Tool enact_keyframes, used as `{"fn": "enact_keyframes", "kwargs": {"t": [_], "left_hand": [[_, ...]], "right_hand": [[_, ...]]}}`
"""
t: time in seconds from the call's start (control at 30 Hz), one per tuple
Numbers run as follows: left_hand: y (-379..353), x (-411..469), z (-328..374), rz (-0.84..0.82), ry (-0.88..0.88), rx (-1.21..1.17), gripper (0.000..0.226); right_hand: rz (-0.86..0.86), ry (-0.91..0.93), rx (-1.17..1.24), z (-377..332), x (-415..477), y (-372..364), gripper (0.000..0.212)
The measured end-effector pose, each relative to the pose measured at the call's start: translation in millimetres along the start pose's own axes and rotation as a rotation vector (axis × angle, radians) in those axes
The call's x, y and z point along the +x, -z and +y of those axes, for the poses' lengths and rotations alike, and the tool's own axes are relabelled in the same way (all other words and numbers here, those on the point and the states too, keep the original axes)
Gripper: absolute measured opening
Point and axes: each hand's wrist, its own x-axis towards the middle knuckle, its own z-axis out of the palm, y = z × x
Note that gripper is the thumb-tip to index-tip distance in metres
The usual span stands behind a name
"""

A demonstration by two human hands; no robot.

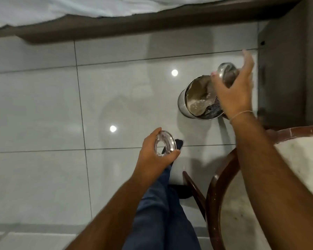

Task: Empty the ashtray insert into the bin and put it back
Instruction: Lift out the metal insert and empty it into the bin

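Marble worktop (300, 159): pale and speckled, ringed by a dark wooden rim, it sits at your lower right, under your right forearm.
Trouser leg (161, 210): blue cloth runs down the middle below you, ending at a dark shoe on the floor.
Left hand (152, 159): your fingers and thumb are curled around a clear glass ring (164, 146), pinching it by its edge, its centre hole open to the floor below.
Floor (52, 114): glossy grey tiles with two bright light reflections.
Bin (199, 99): a round metal bin with a perforated wall stands on the floor near the worktop, lined with a brownish bag that shows pale specks inside.
Right hand (233, 87): you grip the ashtray insert (226, 70), a shiny metal cup, between thumb and curled fingers, with one finger stretched upward.
Insert position: tilted, held above the far rim of the bin; motion blur hides what is inside it.
Bed (98, 9): white bedding over a dark wooden frame lies along the far edge.
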Motion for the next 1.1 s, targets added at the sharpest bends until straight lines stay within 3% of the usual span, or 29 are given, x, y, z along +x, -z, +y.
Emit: {"fn": "enact_keyframes", "kwargs": {"t": [0.17,0.33,0.5,0.63,0.7,0.8,0.83,0.93,1.0,1.1], "left_hand": [[-6.6,-0.7,-3.2,0.016,0.027,-0.02,0.089],[-10.1,-2.3,5.2,-0.005,0.018,-0.033,0.091],[-8.0,5.1,8.2,0.055,0.015,-0.06,0.093],[-12.6,4.6,11.7,0.056,0.041,-0.082,0.092],[-12.5,6.2,14.2,0.062,0.029,-0.108,0.091],[-11.5,10.9,13.9,0.081,0.022,-0.102,0.091],[-11.5,11.8,13.9,0.085,0.028,-0.101,0.091],[-12.2,10.8,21.9,0.082,0.04,-0.101,0.089],[-10.4,10.3,28.3,0.083,0.029,-0.104,0.088],[-8.1,12.6,38.5,0.098,-0.003,-0.095,0.088]], "right_hand": [[0.183,0.174,-0.033,-4.2,-20.9,11.9,0.078],[0.031,-0.067,-0.113,8.6,-18.8,-23.6,0.089],[0.244,0.2,-0.13,-14.7,8.1,-12.7,0.081],[0.014,-0.1,-0.138,11.5,-7.0,-35.1,0.101],[0.125,0.007,-0.084,-1.4,-3.7,-29.8,0.099],[0.422,0.257,-0.071,-23.9,6.2,-21.4,0.086],[0.402,0.265,-0.108,-25.0,2.8,-25.7,0.086],[0.01,-0.113,-0.097,10.8,-10.0,-48.2,0.092],[-0.018,-0.217,-0.035,28.2,-5.1,-49.2,0.092],[0.043,-0.271,0.336,16.3,-1.9,-30.9,0.068]]}}
